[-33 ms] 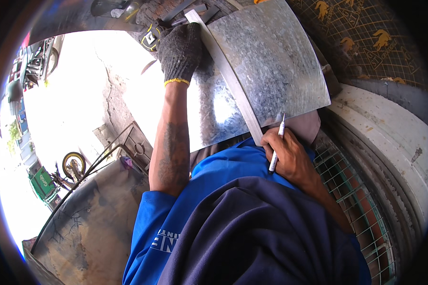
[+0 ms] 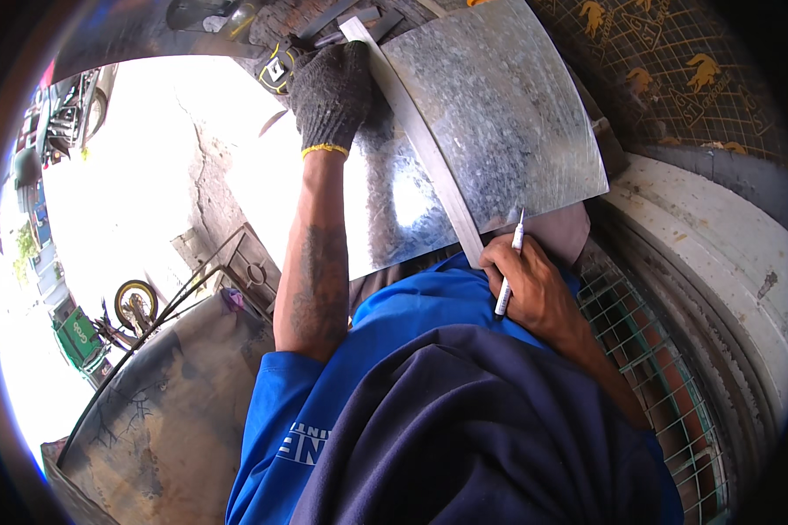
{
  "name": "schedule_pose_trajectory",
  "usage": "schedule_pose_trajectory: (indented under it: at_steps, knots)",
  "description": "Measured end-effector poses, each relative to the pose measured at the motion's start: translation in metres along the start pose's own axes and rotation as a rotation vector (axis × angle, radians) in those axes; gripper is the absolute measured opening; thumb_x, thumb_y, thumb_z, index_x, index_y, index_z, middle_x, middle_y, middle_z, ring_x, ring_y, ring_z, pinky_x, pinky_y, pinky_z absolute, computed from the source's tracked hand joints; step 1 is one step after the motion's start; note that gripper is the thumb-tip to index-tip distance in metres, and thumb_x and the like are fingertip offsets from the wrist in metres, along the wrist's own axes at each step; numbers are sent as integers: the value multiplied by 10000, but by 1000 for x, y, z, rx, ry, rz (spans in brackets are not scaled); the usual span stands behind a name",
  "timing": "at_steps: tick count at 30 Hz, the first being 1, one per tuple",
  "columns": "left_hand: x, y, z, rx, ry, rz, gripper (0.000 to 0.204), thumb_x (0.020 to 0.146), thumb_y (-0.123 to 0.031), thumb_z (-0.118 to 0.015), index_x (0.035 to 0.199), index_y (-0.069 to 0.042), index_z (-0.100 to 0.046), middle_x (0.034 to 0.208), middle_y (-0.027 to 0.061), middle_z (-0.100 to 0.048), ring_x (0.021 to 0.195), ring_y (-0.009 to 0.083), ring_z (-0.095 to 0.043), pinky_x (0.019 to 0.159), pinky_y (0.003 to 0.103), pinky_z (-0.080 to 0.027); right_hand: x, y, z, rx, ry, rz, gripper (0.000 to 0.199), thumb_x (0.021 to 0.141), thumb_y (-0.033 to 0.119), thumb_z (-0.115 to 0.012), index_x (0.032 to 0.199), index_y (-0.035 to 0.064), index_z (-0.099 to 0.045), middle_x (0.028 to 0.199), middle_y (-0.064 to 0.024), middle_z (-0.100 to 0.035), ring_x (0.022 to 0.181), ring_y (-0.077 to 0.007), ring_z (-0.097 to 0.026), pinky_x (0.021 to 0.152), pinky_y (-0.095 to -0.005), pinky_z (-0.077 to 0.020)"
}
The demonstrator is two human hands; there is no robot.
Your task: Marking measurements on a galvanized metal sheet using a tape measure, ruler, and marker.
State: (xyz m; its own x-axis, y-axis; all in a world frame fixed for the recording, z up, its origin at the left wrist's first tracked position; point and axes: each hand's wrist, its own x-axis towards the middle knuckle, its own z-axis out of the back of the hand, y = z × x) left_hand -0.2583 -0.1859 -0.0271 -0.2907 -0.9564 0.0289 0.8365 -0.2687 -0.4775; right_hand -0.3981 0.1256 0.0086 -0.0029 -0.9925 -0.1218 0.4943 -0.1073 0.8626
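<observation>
A spangled grey galvanized metal sheet (image 2: 499, 105) lies in front of me, its near edge by my lap. A flat metal straightedge (image 2: 420, 144) runs across it from the far end to my body. My left hand (image 2: 331, 92), in a dark knitted glove with a yellow cuff, is closed at the straightedge's far end; its fingertips are partly hidden. Bare, my right hand (image 2: 530, 280) pinches the straightedge's near end. That same hand holds a white marker pen (image 2: 510, 267), fine tip pointing away from me over the sheet's near edge.
Beside the glove sits a black-and-yellow tape measure (image 2: 277, 70). Metal strips (image 2: 328, 19) lie at the far end. A green wire grid (image 2: 648, 350) and a pale ledge (image 2: 700, 219) stand to the right. At left are a stained panel (image 2: 175, 385) and a bright street with motorcycles (image 2: 136, 306).
</observation>
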Motion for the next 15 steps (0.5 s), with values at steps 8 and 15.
schedule_pose_trajectory:
  at_steps: [8,15]
  knots:
    - [1,-2,1,-26,23,70,488,973,-476,-552,1005,-42,-772,1025,256,-717,1024,445,-666,927,518,-505,-1,0,1,-24,37,-26,211,861,-44,-697,1036,17,-595,1008,-177,-647,963,-368,-636,858,-465,-530]
    - [2,4,0,68,41,46,494,970,-526,-560,1149,-112,-763,1019,175,-755,1008,361,-712,945,433,-520,-1,-1,-2,-38,-13,47,219,844,-17,-634,1046,56,-592,935,-123,-598,868,-291,-596,803,-445,-520]
